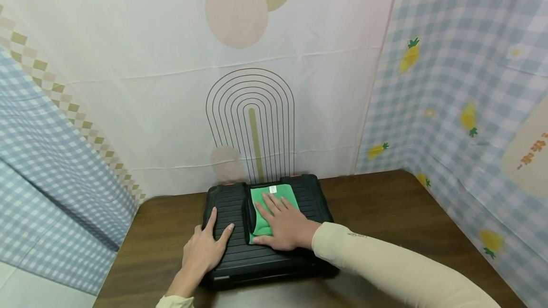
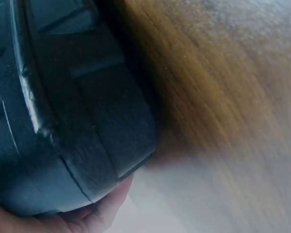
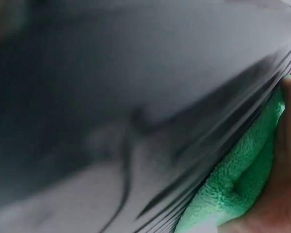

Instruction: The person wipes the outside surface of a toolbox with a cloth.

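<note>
Green cloth [image 1: 261,226] atop black case [image 1: 252,256]: probably soft, light, edge-pinchable; right grip [image 1: 284,225] flat on it, left grip [image 1: 203,247] holding case's left edge

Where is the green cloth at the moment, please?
In the head view, the green cloth lies on the black case, under the right hand and to the right of the left hand.

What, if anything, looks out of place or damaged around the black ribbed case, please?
Nothing clearly stands out: the black ribbed case lies on the wooden table, and the green cloth under the right hand is only slightly bunched, which hardly looks odd.
</note>
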`<state>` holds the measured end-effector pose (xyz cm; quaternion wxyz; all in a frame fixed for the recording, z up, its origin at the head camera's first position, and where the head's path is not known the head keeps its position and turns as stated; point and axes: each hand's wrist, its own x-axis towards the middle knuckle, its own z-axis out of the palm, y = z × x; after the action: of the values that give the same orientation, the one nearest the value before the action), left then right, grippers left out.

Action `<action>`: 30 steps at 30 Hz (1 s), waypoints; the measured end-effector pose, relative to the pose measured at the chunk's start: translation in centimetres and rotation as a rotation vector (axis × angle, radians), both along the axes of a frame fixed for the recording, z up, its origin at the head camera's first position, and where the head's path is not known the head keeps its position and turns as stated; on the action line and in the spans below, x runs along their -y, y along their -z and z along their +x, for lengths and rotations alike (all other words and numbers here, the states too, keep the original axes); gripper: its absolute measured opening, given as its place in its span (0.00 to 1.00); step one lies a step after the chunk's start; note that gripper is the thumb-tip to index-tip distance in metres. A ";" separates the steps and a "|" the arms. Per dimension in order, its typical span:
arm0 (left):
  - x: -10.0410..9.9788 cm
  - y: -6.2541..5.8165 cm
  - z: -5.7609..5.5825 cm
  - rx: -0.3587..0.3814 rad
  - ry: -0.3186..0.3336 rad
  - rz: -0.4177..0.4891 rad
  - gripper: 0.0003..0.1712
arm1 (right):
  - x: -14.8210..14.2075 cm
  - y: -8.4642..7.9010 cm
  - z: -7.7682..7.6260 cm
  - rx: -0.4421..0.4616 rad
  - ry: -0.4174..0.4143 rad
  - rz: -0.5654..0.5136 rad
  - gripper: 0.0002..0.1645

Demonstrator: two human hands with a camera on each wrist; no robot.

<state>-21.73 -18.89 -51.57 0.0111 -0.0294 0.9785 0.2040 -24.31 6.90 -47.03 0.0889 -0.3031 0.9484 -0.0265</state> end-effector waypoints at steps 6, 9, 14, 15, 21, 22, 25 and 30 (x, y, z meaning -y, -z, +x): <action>0.0 -0.1 -0.1 0.009 -0.002 -0.004 0.53 | -2.0 -0.1 -1.8 -0.019 0.017 0.004 0.56; 0.0 -0.1 0.0 0.005 -0.002 -0.006 0.53 | -3.4 -0.1 -2.8 -0.006 0.031 -0.003 0.56; -0.2 -0.2 0.1 -0.004 -0.005 -0.008 0.54 | -6.1 0.4 -4.4 0.000 0.100 -0.025 0.55; -0.3 -0.2 0.1 -0.006 -0.005 -0.008 0.55 | -6.6 0.6 -4.6 -0.009 0.115 -0.027 0.56; -0.3 0.1 0.1 -0.002 -0.016 -0.006 0.54 | -8.4 1.8 -5.5 -0.031 0.153 -0.040 0.58; -0.3 0.1 0.1 0.001 -0.018 -0.004 0.54 | -8.5 1.8 -5.5 -0.030 0.151 -0.045 0.58; -0.2 0.2 0.1 0.004 -0.020 0.001 0.54 | -8.5 1.6 -5.4 -0.029 0.143 -0.052 0.60; -0.2 0.2 0.0 0.002 -0.020 0.002 0.54 | -8.4 0.8 -5.0 -0.034 0.133 -0.024 0.64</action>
<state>-21.78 -18.72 -51.75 0.0100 -0.0395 0.9779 0.2051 -29.34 15.25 -47.87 0.0669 -0.2408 0.9675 -0.0387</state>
